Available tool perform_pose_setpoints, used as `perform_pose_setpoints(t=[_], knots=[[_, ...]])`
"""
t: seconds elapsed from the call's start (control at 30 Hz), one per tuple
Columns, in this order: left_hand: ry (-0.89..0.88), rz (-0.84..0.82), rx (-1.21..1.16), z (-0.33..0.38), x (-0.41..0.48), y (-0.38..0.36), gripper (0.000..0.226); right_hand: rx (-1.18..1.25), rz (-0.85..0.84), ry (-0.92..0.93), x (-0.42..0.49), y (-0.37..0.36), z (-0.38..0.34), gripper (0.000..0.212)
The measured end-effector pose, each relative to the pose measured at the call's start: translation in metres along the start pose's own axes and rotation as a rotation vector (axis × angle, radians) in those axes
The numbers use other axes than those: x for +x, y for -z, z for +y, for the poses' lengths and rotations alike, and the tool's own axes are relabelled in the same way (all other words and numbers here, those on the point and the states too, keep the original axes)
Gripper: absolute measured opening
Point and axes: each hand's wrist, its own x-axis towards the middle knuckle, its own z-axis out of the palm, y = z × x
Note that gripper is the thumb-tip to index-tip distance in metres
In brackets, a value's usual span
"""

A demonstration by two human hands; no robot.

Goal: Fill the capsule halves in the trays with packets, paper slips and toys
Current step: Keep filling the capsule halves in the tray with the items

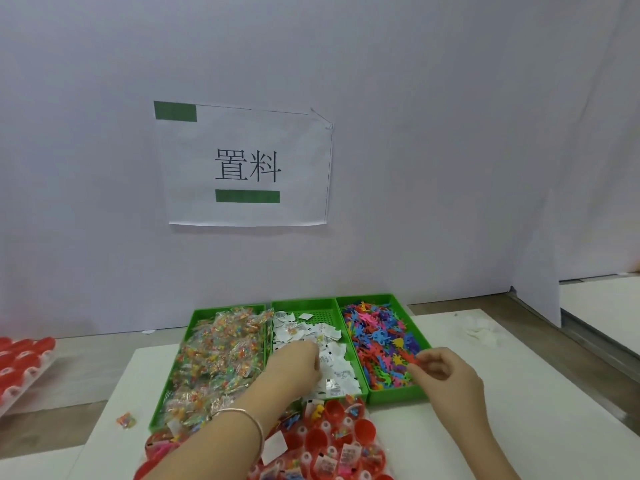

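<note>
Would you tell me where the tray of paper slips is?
Head view: the paper-slip tray is the middle green tray, between the packet tray left and toy tray right, under the left hand.

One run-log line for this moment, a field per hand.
left hand: on white paper slips, middle green tray | right hand: pinching colourful plastic toys, right green tray | red capsule halves: some filled

Red capsule halves (365, 429) nearest, some filled, behind them clear packets (214, 355), white paper slips (337, 375), bright toys (377, 341), heaped
</note>
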Motion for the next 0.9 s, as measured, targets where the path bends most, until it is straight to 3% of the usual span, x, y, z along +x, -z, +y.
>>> perform_pose_setpoints(t=[0.1,0.27,0.4,0.57,0.9], knots=[[0.001,0.072,-0.158,-0.006,-0.005,0.005,0.006,0.145,0.024,-0.006,-0.006,0.002,0.002,0.022],[0.066,0.228,-0.673,-0.016,-0.021,0.018,0.014,0.42,-0.017,-0.028,-0.02,-0.009,-0.018,0.018],[0.008,0.178,-1.049,-0.012,-0.041,0.024,0.005,0.555,-0.153,0.016,-0.027,-0.018,-0.047,0.016],[-0.104,0.082,-1.095,0.002,-0.06,0.03,0.007,0.51,-0.388,-0.006,-0.033,-0.026,-0.061,0.018],[-0.129,0.006,-1.144,0.008,-0.073,0.04,0.02,0.377,-0.531,0.134,-0.031,-0.018,-0.075,0.02]])
